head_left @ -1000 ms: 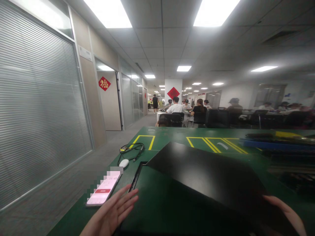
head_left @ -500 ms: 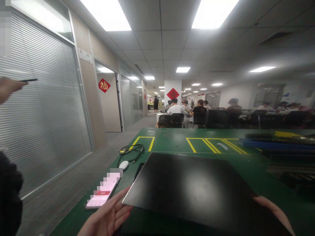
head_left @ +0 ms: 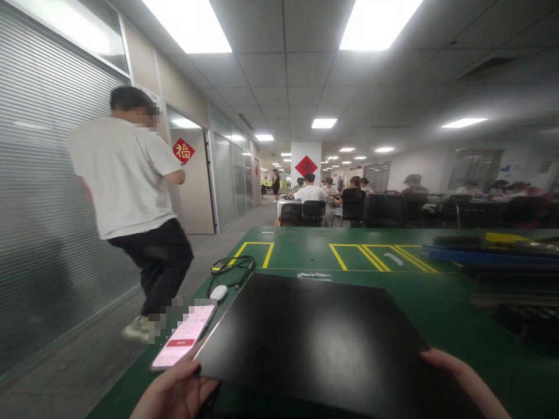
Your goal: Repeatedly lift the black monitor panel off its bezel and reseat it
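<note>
The person holds a large black flat panel (head_left: 314, 337) with both hands, low over the green table (head_left: 441, 302). The left hand (head_left: 174, 390), at about 7 o'clock of the panel, has its fingers closed on the near left corner. The right hand (head_left: 463, 381), at about 4 o'clock, grips the right edge, with the fingers wrapped under it. The panel looks thin, stiff and smooth, probably light but easy to slip and to scratch, so opposite edges seem the safest place to hold. A smartphone (head_left: 183, 336) lies at 9 o'clock beside the panel, a white mouse (head_left: 218, 291) with a black cable (head_left: 231, 266) at 11 o'clock. Another person (head_left: 131, 192) walks by at the left.
</note>
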A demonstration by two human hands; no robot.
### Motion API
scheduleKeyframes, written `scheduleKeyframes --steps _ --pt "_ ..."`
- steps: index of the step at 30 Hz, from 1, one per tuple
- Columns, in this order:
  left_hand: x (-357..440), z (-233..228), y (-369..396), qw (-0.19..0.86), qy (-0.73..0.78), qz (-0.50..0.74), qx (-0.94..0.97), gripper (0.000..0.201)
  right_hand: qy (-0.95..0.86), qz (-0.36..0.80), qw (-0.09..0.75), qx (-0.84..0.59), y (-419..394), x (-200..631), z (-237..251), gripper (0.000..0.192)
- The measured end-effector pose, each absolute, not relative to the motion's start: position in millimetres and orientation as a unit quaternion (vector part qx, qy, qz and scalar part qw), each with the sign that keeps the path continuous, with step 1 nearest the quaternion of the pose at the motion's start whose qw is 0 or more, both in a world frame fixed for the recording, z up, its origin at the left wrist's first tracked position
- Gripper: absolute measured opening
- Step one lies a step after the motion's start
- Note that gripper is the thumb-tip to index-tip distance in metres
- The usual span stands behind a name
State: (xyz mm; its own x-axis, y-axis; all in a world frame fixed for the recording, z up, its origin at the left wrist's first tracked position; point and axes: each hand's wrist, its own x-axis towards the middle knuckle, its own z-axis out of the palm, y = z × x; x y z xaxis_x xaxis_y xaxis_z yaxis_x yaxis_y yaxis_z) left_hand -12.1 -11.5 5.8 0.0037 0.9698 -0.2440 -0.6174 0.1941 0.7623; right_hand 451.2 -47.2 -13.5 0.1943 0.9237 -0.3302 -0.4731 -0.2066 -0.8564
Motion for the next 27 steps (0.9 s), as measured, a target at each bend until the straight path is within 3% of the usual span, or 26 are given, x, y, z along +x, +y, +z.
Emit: scheduleKeyframes --steps 4,6,13,19,27 --pt "-17 9 -13 0.675 0.379 0.59 0.229 0.09 -0.216 0.695 0.55 -0.409 -50 436 2 0.045" --pt "-18 13 -16 0.677 0.372 0.588 0.238 0.088 -0.222 0.705 0.549 -0.391 -50 434 6 0.048" --pt "-19 15 -17 0.679 0.367 0.58 0.259 0.085 -0.182 0.661 0.609 -0.4 -41 454 -7 0.049" --pt "-18 5 -13 0.652 0.375 0.591 0.291 0.082 -0.179 0.608 0.63 -0.448 -40 451 -7 0.086" --pt "-12 19 -17 0.633 0.386 0.587 0.324 0.081 -0.236 0.562 0.647 -0.458 -40 451 -13 0.084"
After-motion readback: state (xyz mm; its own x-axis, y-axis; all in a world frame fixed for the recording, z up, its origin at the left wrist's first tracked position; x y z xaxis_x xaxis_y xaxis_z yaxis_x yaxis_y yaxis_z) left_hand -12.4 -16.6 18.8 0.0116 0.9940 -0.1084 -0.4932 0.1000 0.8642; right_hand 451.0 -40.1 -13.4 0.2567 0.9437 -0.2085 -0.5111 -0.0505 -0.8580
